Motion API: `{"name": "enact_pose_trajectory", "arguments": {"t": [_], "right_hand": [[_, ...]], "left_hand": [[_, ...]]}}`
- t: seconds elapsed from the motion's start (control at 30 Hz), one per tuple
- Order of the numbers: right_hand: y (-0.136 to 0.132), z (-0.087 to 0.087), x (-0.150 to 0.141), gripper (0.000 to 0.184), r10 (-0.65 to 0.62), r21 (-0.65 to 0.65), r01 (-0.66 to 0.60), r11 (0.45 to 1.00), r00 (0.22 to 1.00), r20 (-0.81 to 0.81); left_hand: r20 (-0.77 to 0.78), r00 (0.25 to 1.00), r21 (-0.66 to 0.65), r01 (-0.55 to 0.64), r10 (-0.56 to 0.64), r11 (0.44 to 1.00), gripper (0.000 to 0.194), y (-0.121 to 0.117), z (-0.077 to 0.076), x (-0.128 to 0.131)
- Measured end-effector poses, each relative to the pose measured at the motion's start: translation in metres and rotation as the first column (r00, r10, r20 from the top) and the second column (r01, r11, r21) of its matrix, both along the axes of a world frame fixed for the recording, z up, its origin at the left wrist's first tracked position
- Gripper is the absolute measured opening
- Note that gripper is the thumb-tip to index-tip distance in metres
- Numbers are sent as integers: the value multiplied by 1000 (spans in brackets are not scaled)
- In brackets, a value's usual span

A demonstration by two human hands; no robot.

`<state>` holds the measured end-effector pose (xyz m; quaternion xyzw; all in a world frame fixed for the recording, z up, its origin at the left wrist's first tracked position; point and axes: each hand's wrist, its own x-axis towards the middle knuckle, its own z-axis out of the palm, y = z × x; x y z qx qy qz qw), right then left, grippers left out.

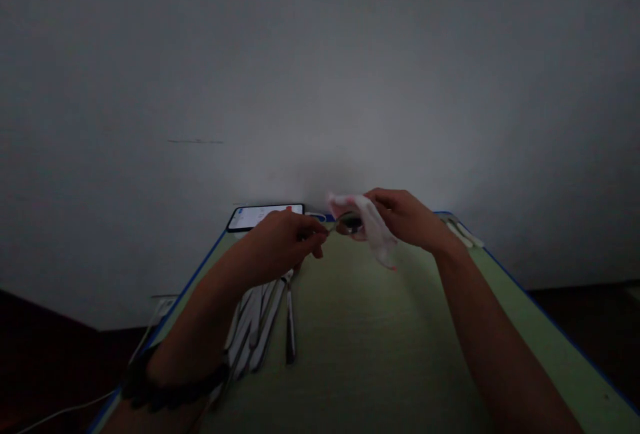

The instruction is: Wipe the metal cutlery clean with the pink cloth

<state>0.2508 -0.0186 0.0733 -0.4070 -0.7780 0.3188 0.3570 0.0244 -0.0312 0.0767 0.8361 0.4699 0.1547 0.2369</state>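
My left hand (295, 237) pinches the handle of a metal spoon (351, 223) above the far part of the table. The spoon's bowl points right, against a white and pink cloth (377, 234). My right hand (403, 217) is closed on that cloth, part of which hangs down below the fingers. Beneath my left forearm lies a pile of metal cutlery (257, 324), partly hidden by the arm. One piece with a dark handle end (291, 327) lies at the pile's right side.
A phone (265, 215) with a lit screen rests at the table's back left, a white cable (316, 215) beside it. Pale-handled pieces (467, 234) lie at the back right. The green table (350, 361) has a blue edge and meets a grey wall (320, 87).
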Motion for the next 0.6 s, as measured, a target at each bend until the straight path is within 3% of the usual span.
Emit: {"name": "enact_pose_trajectory", "arguments": {"t": [0.07, 0.17, 0.23, 0.37, 0.53, 0.6], "right_hand": [[-1, 0, -2, 35, 1, 23, -2, 1000, 998, 70], [-5, 2, -7, 42, 22, 58, -34, 998, 979, 202], [-7, 3, -10, 33, 35, 84, -61, 995, 960, 278], [-9, 5, -13, 22, 72, 80, -98, 992, 956, 284], [-11, 8, -6, 23, -13, 151, -40, 988, 943, 331], [-12, 10, 0, 24, -72, 189, 8, 982, 939, 336]], "left_hand": [[-4, 1000, 24, 3, -3, 1000, 30, -4, 3, 1], [-25, 1000, 65, 7, -6, 998, 31, -11, 11, 5], [-45, 999, 93, 13, -9, 996, 30, -16, 18, 7], [-93, 996, 112, 11, 0, 994, 27, -23, 26, 8], [-150, 989, -78, 4, -15, 997, 41, -18, 16, 0], [-196, 980, -79, 33, -48, 996, 44, -13, 11, -5]]}}
